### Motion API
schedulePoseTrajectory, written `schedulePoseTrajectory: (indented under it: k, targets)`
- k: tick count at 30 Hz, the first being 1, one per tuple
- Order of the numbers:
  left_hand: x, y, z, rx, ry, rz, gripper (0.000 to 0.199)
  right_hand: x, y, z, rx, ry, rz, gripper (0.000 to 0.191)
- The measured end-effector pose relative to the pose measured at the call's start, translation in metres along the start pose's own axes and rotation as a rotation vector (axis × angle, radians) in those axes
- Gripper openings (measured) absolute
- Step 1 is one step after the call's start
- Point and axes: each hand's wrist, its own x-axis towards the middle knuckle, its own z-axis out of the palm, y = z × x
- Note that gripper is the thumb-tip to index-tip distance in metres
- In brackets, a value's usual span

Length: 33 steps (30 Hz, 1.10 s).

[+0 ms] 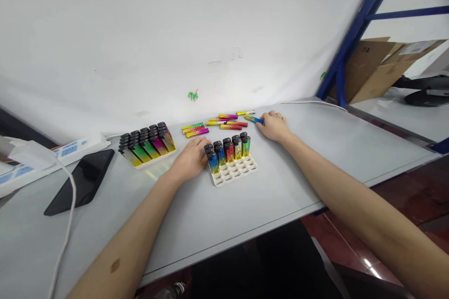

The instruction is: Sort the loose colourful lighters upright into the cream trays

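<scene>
My left hand (192, 160) is at the left side of a white lighter rack (235, 175), its fingers curled against the rack and the lighters at that end; some fingertips are hidden. Blue, red, yellow and green lighters (229, 151) with black tops stand upright in the rack's back rows, while its front slots are bare. My right hand (274, 126) rests on the table to the right, with thumb and fingers closed at the near end of a blue and yellow lighter (251, 118). Loose shiny lighters (231, 126) lie between the hands, near the wall.
A second rack full of lighters (147, 145) stands at the left. Farther left lie a black phone (82, 180), a white power strip (70, 149) and a white cable (66, 238). Cardboard boxes (382, 65) sit behind a blue metal frame (340, 65) at right.
</scene>
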Motion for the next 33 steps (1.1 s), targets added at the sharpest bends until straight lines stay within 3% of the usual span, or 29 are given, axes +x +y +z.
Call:
schedulePoseTrajectory:
  k: [3,7,10,12,15,20,27,33]
  targets:
    - [0.001,-0.001,0.000,0.004,0.004,0.009,0.030,-0.005,0.004,-0.007,0.183,0.052,-0.019,0.028]
    - [0.001,-0.001,0.000,0.007,0.003,-0.005,0.031,-0.010,-0.001,-0.019,0.749,0.173,0.085,0.021]
    - [0.000,-0.002,0.000,0.016,0.001,-0.009,0.033,-0.015,-0.013,-0.028,1.194,0.133,0.190,0.025]
    - [0.000,-0.002,0.000,0.020,0.001,-0.007,0.033,-0.019,-0.021,-0.032,1.349,0.066,0.234,0.026]
    - [0.000,-0.002,0.000,0.033,-0.004,-0.008,0.033,-0.024,-0.028,-0.034,1.415,-0.040,0.233,0.027]
    - [0.001,-0.004,0.001,0.053,0.009,-0.010,0.033,-0.027,-0.031,-0.031,1.439,-0.208,0.257,0.051]
    - [0.001,-0.004,0.001,0.030,0.012,-0.019,0.033,-0.027,-0.032,-0.031,1.516,-0.258,0.246,0.041]
    - [0.000,-0.004,0.000,0.032,0.011,-0.031,0.037,-0.028,-0.033,-0.031,1.514,-0.230,0.248,0.045]
